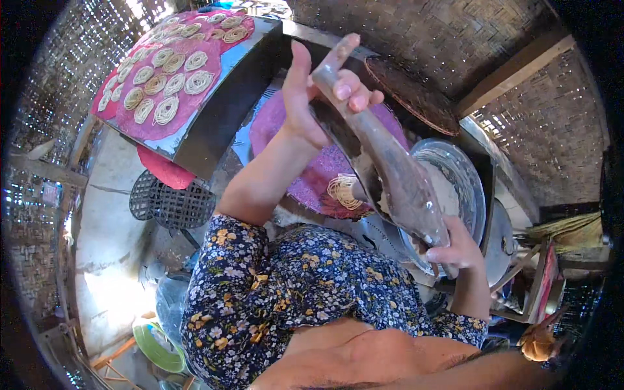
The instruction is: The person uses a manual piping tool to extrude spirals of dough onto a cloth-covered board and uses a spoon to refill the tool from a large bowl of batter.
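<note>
- The long grey tool [396, 162] is up in the air, slanting between both sets of fingers: slim end up left, wide end down right. Dull, rounded, smeared with pale patches; a darker face shows along its lower-left side. Whether it is hollow can't be told.
- It looks stiff, with no sag between the hands. The bulk sits at the wide end, so that is probably the heavier side; those smears could make it slippery, though it hardly seems fragile.
- And the left hand [329, 93] has the slim end! Three fingers crook around it, their tips showing on the far edge; the index finger points up past the end, and the thumb stands well off. A loose hook, by the look of it; closing that thumb would likely steady things.
- Down at the wide end, the right hand [457, 249] pinches the edge, thumb laid across the near face, the other fingers partly hidden. A good spot for the load, one would judge.
- Just beyond the right fingers sits a metal basin [480, 188] with something pale inside.
- Below the left fingers, one noodle coil [344, 190] on a round pink tray [311, 185].
- Farther out, left of the left fingers, a pink-covered table [146, 71] carries rows more coils!
</note>
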`<state>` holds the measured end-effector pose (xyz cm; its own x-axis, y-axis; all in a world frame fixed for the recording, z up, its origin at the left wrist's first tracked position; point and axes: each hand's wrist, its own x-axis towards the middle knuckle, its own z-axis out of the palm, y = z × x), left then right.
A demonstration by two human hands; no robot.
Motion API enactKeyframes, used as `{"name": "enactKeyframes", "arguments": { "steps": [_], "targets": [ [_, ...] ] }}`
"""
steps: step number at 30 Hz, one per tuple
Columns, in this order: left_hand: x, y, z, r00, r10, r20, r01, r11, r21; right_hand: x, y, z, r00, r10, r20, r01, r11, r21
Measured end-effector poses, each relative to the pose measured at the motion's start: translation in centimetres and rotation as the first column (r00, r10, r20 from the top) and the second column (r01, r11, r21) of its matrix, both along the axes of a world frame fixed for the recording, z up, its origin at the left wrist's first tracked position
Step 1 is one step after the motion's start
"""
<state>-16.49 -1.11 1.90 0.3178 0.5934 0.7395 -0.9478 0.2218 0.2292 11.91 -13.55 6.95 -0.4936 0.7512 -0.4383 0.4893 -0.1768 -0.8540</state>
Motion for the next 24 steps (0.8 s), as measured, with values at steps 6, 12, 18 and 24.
{"name": "enactKeyframes", "arguments": {
  "steps": [6,12,18,24],
  "targets": [
    [2.6,-0.4,-1.3,0.988,-0.142,0.059,0.15,0.978,-0.148,2.0,-1.5,-0.8,0.998,-0.058,0.013,0.058,0.997,-0.042],
    [3.7,-0.5,-1.8,0.923,-0.247,-0.294,0.113,0.906,-0.408,3.1,-1.9,-2.1,0.999,-0.046,-0.001,0.046,0.997,-0.055],
    [5.1,-2.1,-11.8,0.25,-0.076,-0.965,-0.269,0.952,-0.144,2.6,-1.7,-3.0,0.994,-0.068,-0.086,0.074,0.995,0.061],
    [4.6,-3.6,-9.3,0.09,-0.144,-0.985,-0.106,0.982,-0.154,2.0,-1.6,-3.3,0.985,-0.125,-0.116,0.139,0.984,0.116]
  ]
}}
